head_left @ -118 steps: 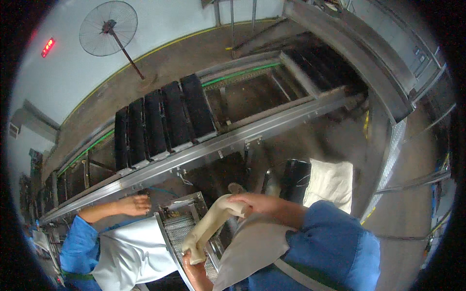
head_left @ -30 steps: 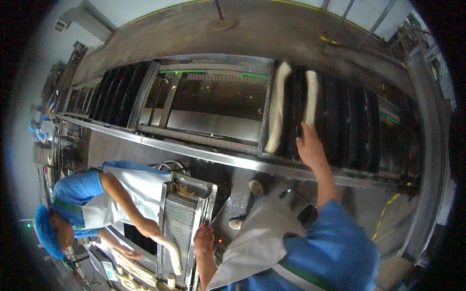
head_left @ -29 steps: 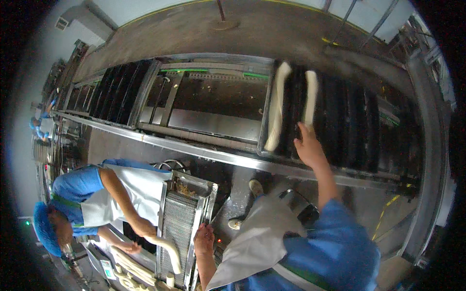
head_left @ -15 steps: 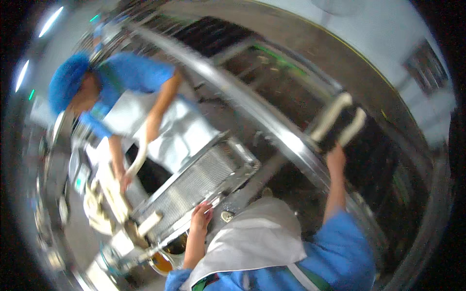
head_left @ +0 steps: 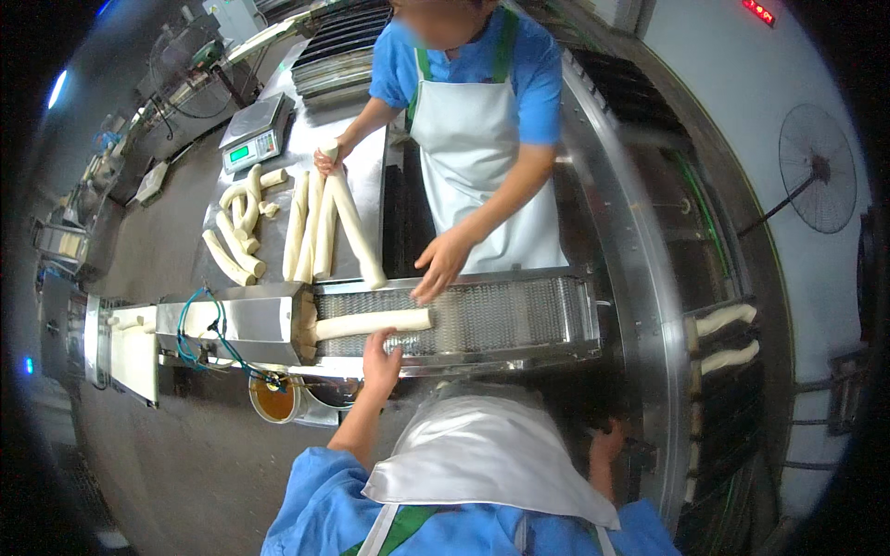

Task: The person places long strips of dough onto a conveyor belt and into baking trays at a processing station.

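left hand: my fingers lie loosely curled, palm down, on the near edge of the wire-mesh conveyor, just below the dough log; they grasp nothing that I can see.
right hand: low at my right side, mostly hidden behind my white apron; I cannot tell whether its fingers are clenched or released.
dough log: lies flat on the mesh belt, long axis running left to right, its left end at the mouth of the steel moulder housing, its right end pointing towards the middle of the belt.
co-worker's hands: across the belt, one open hand hovers above the far edge of the mesh; the other holds the far end of a long dough log on the steel table.
table dough: several long pale logs lie side by side, running near to far.
scale: a digital scale sits on the far left of the table.
right rack: two dough pieces rest on dark trays at the right.
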`<state>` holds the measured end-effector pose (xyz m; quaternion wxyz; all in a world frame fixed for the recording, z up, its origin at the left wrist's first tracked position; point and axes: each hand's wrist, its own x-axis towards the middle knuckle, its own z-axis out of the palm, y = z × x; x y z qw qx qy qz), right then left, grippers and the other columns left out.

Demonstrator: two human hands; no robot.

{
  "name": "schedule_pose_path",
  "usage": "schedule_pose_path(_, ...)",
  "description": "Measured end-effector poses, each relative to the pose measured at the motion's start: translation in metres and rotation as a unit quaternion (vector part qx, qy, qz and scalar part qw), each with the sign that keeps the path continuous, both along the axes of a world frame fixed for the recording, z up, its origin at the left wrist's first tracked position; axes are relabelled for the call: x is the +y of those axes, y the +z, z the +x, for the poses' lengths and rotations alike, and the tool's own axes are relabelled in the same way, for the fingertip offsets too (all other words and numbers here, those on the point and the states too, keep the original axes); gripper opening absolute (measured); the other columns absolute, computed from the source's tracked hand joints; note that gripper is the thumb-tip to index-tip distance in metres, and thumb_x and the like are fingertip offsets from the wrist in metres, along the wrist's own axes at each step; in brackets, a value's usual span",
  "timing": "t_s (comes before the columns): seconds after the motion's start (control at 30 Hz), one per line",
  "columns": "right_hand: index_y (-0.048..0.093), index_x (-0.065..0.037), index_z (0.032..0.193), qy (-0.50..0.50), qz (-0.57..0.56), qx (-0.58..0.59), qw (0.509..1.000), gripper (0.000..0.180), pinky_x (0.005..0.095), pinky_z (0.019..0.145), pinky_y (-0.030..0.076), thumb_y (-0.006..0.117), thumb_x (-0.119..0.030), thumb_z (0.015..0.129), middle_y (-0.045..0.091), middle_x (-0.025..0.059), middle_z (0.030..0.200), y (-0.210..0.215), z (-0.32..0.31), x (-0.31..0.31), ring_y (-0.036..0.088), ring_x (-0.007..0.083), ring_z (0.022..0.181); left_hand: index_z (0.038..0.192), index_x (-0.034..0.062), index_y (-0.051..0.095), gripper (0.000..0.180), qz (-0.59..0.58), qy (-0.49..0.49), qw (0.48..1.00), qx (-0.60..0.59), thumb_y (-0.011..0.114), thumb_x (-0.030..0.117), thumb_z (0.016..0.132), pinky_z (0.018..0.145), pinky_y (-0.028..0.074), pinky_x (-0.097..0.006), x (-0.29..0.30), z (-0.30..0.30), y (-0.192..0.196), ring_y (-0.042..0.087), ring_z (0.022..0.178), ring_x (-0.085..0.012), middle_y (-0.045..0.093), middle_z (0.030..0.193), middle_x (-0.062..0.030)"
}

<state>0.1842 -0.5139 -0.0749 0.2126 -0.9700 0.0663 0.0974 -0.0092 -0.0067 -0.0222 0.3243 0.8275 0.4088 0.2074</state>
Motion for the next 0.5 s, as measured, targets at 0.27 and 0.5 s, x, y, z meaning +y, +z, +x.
schedule_pose_path(0.27, 0.064, -0.008, 0.109, 0.105, -0.058, 0.192, 0.974, 0.033, 0.0450, 0.073, 0.049, 0.070, -0.021, 0.079, 0.066, 0.0146, 0.098, -0.049, -0.021, -0.056, 0.061, 0.0354, 0.084, 0.126, 0.0124, 0.056, 0.055, 0.165, -0.037, 0.966, 0.195, 0.074, 0.021, 0.075, 0.110, 0.027, -0.054, 0.049, 0.010, 0.004, 0.048, 0.125, -0.0305, 0.058, 0.126, -0.0100)
schedule_pose_path(0.5, 0.063, -0.009, 0.106, 0.081, 0.104, 0.294, 0.947, 0.028, 0.0419, 0.068, 0.050, 0.070, -0.020, 0.080, 0.065, 0.0101, 0.091, -0.061, 0.035, -0.070, 0.061, 0.0283, 0.078, 0.146, 0.0033, 0.030, 0.092, 0.128, -0.004, 0.970, 0.207, 0.079, 0.028, 0.072, 0.114, 0.022, -0.054, 0.033, 0.033, 0.000, 0.041, 0.133, -0.0301, 0.044, 0.141, -0.0163)
